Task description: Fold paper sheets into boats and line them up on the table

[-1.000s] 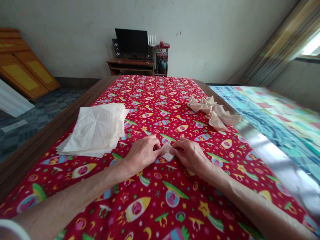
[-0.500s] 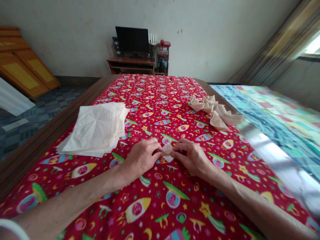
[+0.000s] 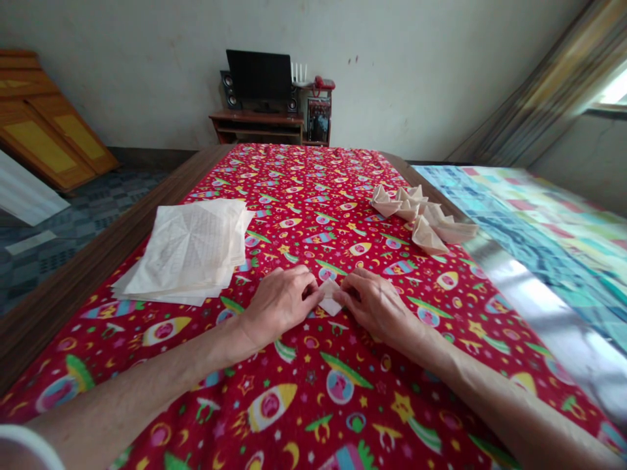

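Desk (image 3: pixel 186 176), red rocket-print cloth (image 3: pixel 313 189): unchanged. Stack of paper sheets (image 3: pixel 183 251) left, folded paper boats (image 3: pixel 430 236) right: unmoved. Left hand (image 3: pixel 281 300), right hand (image 3: pixel 379 303) pinching opposite corners of small paper diamond (image 3: pixel 330 301), centred between them on cloth. Diamond's middle gaped half second ago, now looks flatter; probably crease being worked, folding unfinished.

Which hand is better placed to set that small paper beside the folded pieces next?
Probably the right hand: it holds the small paper by its right corner, and the folded pieces lie on that side. The left hand, opposite, is nearer the stacked sheets.
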Tool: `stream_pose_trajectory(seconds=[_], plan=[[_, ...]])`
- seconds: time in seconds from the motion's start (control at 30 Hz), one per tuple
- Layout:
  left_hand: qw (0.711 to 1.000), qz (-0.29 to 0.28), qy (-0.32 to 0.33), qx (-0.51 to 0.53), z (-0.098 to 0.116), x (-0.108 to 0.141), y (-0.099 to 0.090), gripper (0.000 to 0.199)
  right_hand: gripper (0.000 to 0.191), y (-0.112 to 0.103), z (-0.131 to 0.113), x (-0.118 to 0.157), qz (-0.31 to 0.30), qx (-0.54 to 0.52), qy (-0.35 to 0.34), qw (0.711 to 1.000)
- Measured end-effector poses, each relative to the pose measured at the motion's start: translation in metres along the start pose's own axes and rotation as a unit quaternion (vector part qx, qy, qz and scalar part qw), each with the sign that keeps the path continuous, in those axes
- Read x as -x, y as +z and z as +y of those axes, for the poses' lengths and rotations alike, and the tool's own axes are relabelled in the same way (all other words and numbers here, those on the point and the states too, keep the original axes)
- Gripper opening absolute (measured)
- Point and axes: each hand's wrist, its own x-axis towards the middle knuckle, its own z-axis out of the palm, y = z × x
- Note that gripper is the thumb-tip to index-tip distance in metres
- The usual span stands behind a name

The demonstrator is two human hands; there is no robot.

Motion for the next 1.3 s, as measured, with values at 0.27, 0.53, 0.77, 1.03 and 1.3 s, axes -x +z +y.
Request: stream_pose_trajectory(seconds=[0.27,0.53,0.77,1.03,1.3], plan=[[0.999,-0.034,-0.042,0.005,0.002,-0.007,-0.003,0.032,0.032,0.008,0.013,-0.003,0.007,0.021,0.014,1.0],[0.998,-0.041,-0.043,-0.003,-0.006,-0.007,-0.006,0.026,0.018,-0.006,0.016,-0.01,-0.088,0.019,0.085,0.992],[0.999,-0.031,-0.02,-0.011,-0.008,-0.004,-0.004,0.024,0.015,-0.003,0.013,-0.007,-0.055,-0.013,0.057,0.997],[0.996,0.021,-0.007,0.086,-0.016,-0.005,0.002,0.034,0.018,-0.001,0.01,-0.012,0.003,-0.133,0.126,0.983],[0.989,0.079,-0.009,0.127,0.004,-0.005,0.007,0.018,0.025,0.008,-0.009,-0.012,0.044,-0.177,0.117,0.976]])
